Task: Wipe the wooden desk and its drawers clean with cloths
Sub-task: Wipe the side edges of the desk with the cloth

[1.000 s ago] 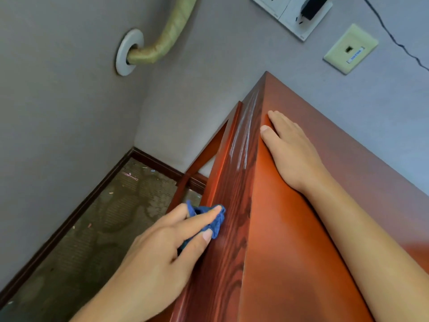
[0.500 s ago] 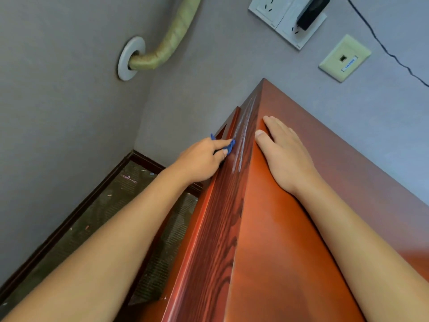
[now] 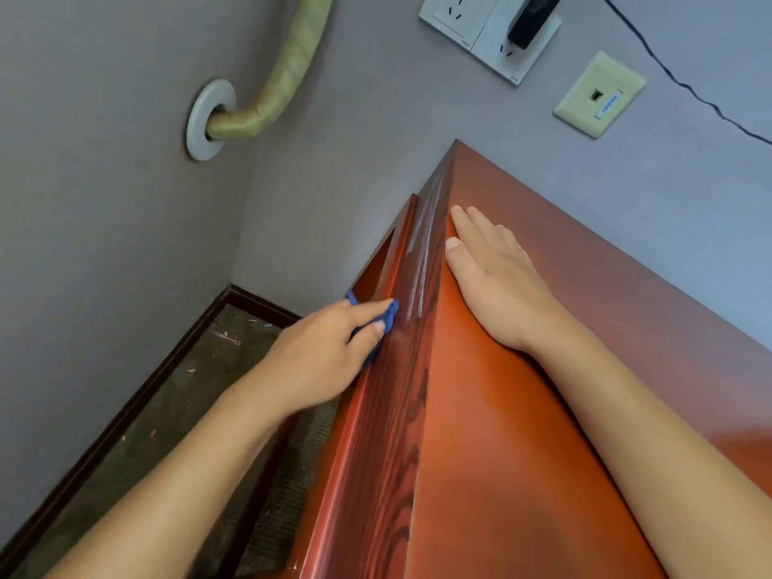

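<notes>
Left hand (image 3: pixel 317 353) bunched round blue cloth (image 3: pixel 382 328), pressing it onto worktop's grained side edge (image 3: pixel 401 390), likely mid-wipe. Right of that grip, right hand (image 3: pixel 497 282) flat, fingers straight, holding nothing, resting on worktop (image 3: pixel 522 453), probably for bracing.

Blue cloth (image 3: pixel 386 323) mostly hidden under left hand (image 3: pixel 321 357), hand motion-blurred. Desk (image 3: pixel 501 453) ran off btm and rt edges. Black plug (image 3: pixel 528 18) cut by top edge. Wall plate (image 3: pixel 599 95) label too small to read.
</notes>
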The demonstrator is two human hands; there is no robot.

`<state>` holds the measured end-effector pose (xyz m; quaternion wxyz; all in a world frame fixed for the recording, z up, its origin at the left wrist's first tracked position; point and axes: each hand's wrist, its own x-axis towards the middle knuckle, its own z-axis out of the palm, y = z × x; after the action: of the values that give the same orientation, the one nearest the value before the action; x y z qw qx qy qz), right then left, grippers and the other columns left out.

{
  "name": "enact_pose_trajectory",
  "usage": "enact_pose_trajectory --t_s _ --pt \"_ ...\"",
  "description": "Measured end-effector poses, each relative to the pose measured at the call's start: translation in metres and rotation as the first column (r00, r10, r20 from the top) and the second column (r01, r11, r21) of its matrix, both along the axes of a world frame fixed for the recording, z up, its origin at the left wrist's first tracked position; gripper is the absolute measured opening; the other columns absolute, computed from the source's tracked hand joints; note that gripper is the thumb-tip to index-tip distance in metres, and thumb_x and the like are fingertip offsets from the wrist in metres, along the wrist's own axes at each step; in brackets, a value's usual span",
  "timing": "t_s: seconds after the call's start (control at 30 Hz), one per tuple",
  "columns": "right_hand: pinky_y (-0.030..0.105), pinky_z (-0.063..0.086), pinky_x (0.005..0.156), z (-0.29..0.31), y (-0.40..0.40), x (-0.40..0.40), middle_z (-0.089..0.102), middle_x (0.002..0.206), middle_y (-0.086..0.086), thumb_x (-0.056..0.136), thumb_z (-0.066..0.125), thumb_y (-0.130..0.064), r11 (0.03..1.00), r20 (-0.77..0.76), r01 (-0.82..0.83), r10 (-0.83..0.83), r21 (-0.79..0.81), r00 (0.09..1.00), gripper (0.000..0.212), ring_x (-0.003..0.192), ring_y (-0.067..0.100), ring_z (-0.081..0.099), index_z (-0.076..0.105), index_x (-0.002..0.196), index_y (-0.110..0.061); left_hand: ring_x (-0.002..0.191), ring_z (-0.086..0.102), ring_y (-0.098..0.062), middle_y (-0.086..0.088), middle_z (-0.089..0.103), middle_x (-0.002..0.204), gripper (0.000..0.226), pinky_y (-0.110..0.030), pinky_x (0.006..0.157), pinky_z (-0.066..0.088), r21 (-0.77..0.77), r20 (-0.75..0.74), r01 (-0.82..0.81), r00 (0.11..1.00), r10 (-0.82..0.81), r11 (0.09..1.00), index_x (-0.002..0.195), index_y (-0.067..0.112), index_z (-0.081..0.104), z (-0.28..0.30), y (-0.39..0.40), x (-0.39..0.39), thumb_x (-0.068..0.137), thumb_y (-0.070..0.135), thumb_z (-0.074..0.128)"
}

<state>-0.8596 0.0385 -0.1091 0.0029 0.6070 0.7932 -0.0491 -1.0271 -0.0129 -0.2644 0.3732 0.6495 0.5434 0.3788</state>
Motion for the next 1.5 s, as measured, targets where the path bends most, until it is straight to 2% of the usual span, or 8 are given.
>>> enact_pose_trajectory --t_s 0.3,0.43,0.6,0.77,0.9,1.07,1.23,1.5 --pt "0.038 -0.006 0.127 0.000 -0.002 0.003 -0.010 0.167 -0.024 0.106 0.006 -0.053 0.999 -0.028 -0.020 0.019 -0.041 0.999 0.052 0.155 0.010 -0.016 -0.003 0.157 -0.053 0.137 0.054 -0.024 0.001 0.060 0.148 0.043 -0.043 0.114 0.044 0.021 -0.002 0.054 0.999 -0.054 0.998 0.153 0.033 0.051 0.002 0.156 0.008 0.110 0.036 0.045" --pt "0.040 0.001 0.128 0.002 -0.002 0.002 -0.002 0.166 -0.027 0.105 0.011 -0.055 0.999 -0.054 -0.019 0.017 -0.032 0.998 0.052 0.156 0.008 -0.009 0.003 0.156 -0.056 0.140 0.051 -0.021 0.000 0.056 0.152 0.046 -0.043 0.117 0.041 0.042 0.019 0.072 0.997 -0.072 0.997 0.156 0.030 0.047 -0.001 0.149 0.006 0.110 0.035 0.045" --pt "0.040 0.033 0.114 0.017 0.034 0.007 0.039 0.156 -0.021 0.103 0.034 -0.058 0.993 -0.149 0.025 -0.008 0.113 0.989 0.057 0.144 0.010 0.033 0.023 0.158 -0.046 0.137 0.051 -0.014 0.005 0.058 0.144 0.046 -0.044 0.114 0.044 0.017 -0.026 0.081 0.996 -0.080 0.997 0.154 0.046 0.043 -0.004 0.080 -0.004 0.109 0.048 0.041" --pt "0.045 0.030 0.120 0.010 0.120 -0.001 0.037 0.161 0.000 0.102 0.032 -0.046 0.985 -0.116 0.136 -0.124 0.106 0.986 0.061 0.148 0.023 0.033 0.035 0.157 -0.020 0.140 0.045 -0.003 0.020 0.050 0.148 0.046 -0.039 0.115 0.043 0.018 -0.027 0.090 0.996 -0.089 0.996 0.154 0.053 0.037 0.003 0.037 -0.010 0.108 0.050 0.040" --pt "0.051 0.040 0.110 -0.001 0.129 -0.005 0.052 0.143 0.008 0.100 0.025 -0.047 0.984 -0.088 0.141 -0.132 0.106 0.987 0.056 0.132 0.026 0.047 0.048 0.137 -0.012 0.135 0.049 -0.010 0.016 0.053 0.132 0.046 -0.032 0.105 0.044 0.005 -0.074 0.076 0.994 -0.075 0.997 0.156 0.051 0.034 0.010 0.062 -0.006 0.109 0.047 0.038" --pt "0.049 0.044 0.104 -0.006 0.135 -0.002 0.053 0.140 0.005 0.099 0.026 -0.047 0.979 -0.094 0.127 -0.113 0.160 0.989 0.053 0.127 0.023 0.049 0.050 0.135 -0.015 0.130 0.056 -0.030 -0.008 0.061 0.140 0.046 -0.043 0.102 0.048 0.043 -0.131 0.028 0.991 -0.022 0.999 0.157 0.036 0.042 0.010 0.162 0.011 0.111 0.038 0.040" --pt "0.047 0.039 0.111 -0.005 0.137 -0.002 0.049 0.147 0.000 0.101 0.031 -0.045 0.972 -0.081 0.098 -0.082 0.214 0.993 0.056 0.134 0.021 0.044 0.044 0.148 -0.017 0.132 0.056 -0.034 -0.011 0.057 0.149 0.044 -0.044 0.106 0.048 0.004 -0.182 0.013 0.983 -0.012 1.000 0.154 0.029 0.048 0.027 0.256 0.018 0.111 0.032 0.041" --pt "0.050 0.037 0.112 -0.004 0.135 -0.004 0.048 0.150 0.001 0.099 0.030 -0.046 0.973 -0.077 0.093 -0.078 0.209 0.994 0.060 0.136 0.022 0.043 0.043 0.149 -0.017 0.126 0.057 -0.033 -0.012 0.055 0.138 0.050 -0.047 0.104 0.048 0.030 -0.096 -0.022 0.995 0.025 0.999 0.158 0.037 0.039 0.000 0.211 0.019 0.108 0.042 0.037"
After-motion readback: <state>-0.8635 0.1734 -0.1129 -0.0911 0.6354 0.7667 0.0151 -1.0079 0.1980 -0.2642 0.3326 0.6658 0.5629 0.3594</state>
